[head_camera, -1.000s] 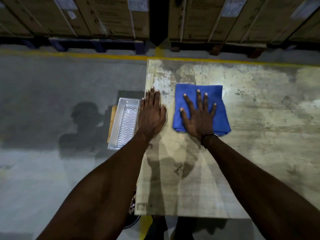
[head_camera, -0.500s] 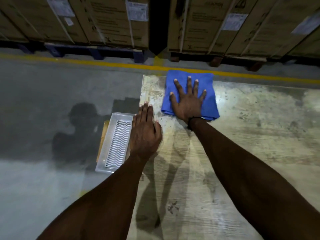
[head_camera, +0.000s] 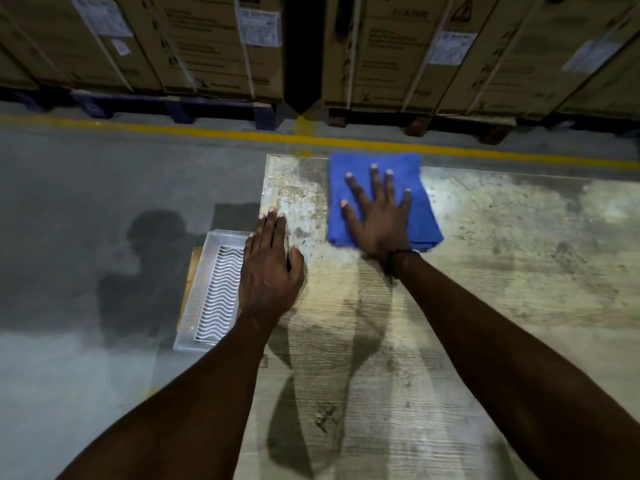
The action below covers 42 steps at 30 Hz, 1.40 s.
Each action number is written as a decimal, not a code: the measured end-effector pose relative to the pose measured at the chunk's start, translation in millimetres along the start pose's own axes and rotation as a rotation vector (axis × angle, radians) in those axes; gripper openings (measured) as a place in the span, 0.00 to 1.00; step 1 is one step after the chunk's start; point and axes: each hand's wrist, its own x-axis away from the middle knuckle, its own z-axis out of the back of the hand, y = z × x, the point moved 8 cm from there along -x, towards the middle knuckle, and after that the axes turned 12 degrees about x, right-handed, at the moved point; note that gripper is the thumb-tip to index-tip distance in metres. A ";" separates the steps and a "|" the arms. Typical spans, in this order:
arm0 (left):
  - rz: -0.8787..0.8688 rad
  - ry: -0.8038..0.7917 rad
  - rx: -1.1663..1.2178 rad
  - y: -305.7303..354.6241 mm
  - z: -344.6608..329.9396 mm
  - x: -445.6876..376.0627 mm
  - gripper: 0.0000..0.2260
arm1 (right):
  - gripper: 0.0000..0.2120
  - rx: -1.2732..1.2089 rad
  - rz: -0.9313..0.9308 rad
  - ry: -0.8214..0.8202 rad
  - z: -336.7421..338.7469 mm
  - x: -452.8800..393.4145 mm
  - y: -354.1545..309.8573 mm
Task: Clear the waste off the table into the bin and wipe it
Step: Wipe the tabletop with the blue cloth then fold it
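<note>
Two hands are down on the table (head_camera: pixel 485 306), and only one of them is working. The right hand (head_camera: pixel 379 220) lies flat with fingers spread wide on the folded blue cloth (head_camera: pixel 408 188), pressing it rather than gripping it. That cloth sits at the upper middle of the frame, its far edge at the table's far edge, its long side running away from the person. So the unwiped surface lies toward the bottom and the right of the frame, and I'd judge the next stroke has to pull back toward the body or sweep right. The left hand (head_camera: pixel 270 268) rests flat with fingers straight and together at the table's left edge, holding nothing, just a brace. Beside it, lower down off the table, sits a clear bin (head_camera: pixel 214 289) with a wavy-patterned bottom. No loose waste shows on the tabletop.
</note>
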 end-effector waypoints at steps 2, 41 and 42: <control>-0.013 0.009 -0.001 0.1 0.2 0.0 0.29 | 0.29 0.016 0.240 0.016 0.1 25.1 -6.8; -0.078 -0.025 -0.095 7.6 3.0 13.0 0.30 | 0.29 0.110 -0.162 0.020 7.5 194.9 139.7; -0.093 -0.030 -0.116 8.7 2.2 17.3 0.29 | 0.29 0.085 -0.250 0.002 8.0 191.3 164.1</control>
